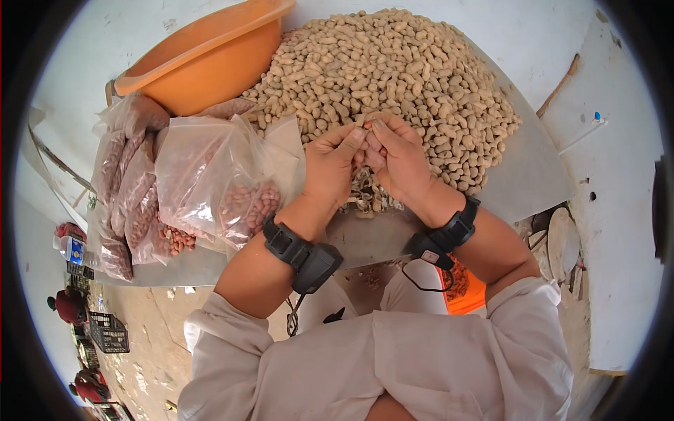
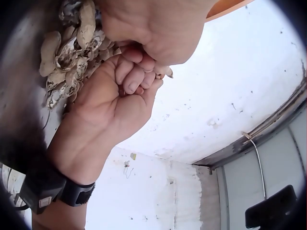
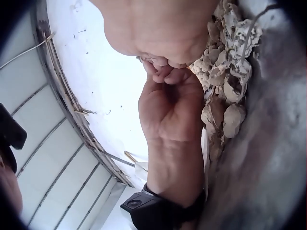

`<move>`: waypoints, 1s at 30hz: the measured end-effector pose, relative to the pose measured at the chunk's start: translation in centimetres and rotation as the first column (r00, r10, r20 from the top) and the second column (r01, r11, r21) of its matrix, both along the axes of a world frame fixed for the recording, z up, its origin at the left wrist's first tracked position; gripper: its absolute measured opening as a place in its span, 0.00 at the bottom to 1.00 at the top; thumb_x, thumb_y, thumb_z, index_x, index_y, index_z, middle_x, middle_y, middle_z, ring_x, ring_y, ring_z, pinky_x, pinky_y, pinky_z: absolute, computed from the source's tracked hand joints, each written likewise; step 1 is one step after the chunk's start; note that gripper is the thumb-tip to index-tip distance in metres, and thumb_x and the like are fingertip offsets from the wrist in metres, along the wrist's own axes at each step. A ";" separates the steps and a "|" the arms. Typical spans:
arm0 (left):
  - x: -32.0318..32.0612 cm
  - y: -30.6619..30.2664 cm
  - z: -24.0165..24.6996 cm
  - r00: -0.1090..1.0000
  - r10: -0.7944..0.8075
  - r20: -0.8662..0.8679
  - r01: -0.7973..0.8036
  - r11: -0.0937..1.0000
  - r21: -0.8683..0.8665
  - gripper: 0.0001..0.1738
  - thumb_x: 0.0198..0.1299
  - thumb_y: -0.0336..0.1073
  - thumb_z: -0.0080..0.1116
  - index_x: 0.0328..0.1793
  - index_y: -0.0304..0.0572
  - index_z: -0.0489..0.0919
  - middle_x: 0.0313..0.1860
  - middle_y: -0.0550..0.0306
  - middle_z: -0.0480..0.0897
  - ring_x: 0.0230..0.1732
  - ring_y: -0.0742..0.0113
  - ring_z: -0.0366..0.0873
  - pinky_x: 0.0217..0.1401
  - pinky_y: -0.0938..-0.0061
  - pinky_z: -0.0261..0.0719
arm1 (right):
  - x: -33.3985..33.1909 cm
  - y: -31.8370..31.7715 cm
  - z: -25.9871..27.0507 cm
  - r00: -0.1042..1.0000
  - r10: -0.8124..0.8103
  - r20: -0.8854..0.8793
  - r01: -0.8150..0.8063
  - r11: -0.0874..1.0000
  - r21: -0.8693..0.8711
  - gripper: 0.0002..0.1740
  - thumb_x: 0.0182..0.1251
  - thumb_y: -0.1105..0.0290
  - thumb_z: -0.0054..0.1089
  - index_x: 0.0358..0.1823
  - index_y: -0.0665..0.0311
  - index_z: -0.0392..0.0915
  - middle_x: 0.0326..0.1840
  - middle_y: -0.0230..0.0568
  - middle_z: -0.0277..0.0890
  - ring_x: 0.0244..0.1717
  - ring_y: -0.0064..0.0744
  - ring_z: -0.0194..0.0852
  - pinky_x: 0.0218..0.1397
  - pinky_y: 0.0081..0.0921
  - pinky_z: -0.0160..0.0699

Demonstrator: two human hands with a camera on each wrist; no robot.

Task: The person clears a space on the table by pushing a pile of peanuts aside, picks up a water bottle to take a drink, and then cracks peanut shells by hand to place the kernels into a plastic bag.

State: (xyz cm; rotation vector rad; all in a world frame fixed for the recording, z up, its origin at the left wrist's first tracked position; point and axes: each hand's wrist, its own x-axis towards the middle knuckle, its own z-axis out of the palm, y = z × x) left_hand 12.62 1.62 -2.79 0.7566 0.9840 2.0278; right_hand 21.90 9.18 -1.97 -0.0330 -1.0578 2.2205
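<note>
Both hands meet over the near edge of a big peanut pile (image 1: 379, 63), thumbs and fingertips together. My left hand (image 1: 331, 163) and my right hand (image 1: 403, 160) pinch a peanut (image 2: 168, 73) between them; a bit of its pale shell sticks out at the fingertips, and the rest is hidden. Reddish kernels (image 2: 139, 90) show among the curled fingers of the right hand. Below the hands lies a heap of broken shells (image 1: 372, 193), also seen beside the fingers in the right wrist view.
Left of the hands, clear plastic bags (image 1: 203, 168) hold shelled red peanuts. An orange basin (image 1: 203, 59) leans behind them. The metal table (image 1: 526, 168) has its near edge just before my lap. Below it, an orange container (image 1: 463, 288) stands by my right leg.
</note>
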 end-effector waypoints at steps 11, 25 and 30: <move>-0.1 -0.3 0.6 0.991 0.054 -0.126 -0.062 0.997 -0.054 0.08 0.64 0.32 0.53 0.39 0.35 0.80 0.25 0.62 0.78 0.25 0.79 0.70 0.29 0.84 0.69 | 0.0 -0.2 0.2 0.999 0.021 0.027 -0.019 0.997 -0.073 0.07 0.71 0.71 0.42 0.41 0.64 0.71 0.22 0.27 0.62 0.19 0.16 0.55 0.21 0.12 0.56; -0.5 -0.5 0.5 0.434 0.316 -0.843 -0.356 0.920 0.162 0.13 0.55 0.21 0.54 0.46 0.40 0.81 0.41 0.53 0.80 0.40 0.67 0.77 0.44 0.77 0.74 | 0.4 1.1 -0.6 0.984 0.164 0.072 -0.126 0.918 -0.375 0.10 0.64 0.67 0.46 0.27 0.63 0.71 0.23 0.35 0.70 0.16 0.21 0.54 0.20 0.18 0.54; -0.3 -0.7 1.3 0.297 0.394 -0.870 -0.406 0.877 0.259 0.14 0.54 0.20 0.53 0.45 0.41 0.81 0.40 0.52 0.80 0.40 0.64 0.78 0.43 0.76 0.74 | 0.4 1.1 -0.4 0.983 0.165 0.077 -0.124 0.915 -0.384 0.10 0.64 0.67 0.47 0.28 0.64 0.72 0.23 0.36 0.70 0.15 0.22 0.55 0.20 0.18 0.55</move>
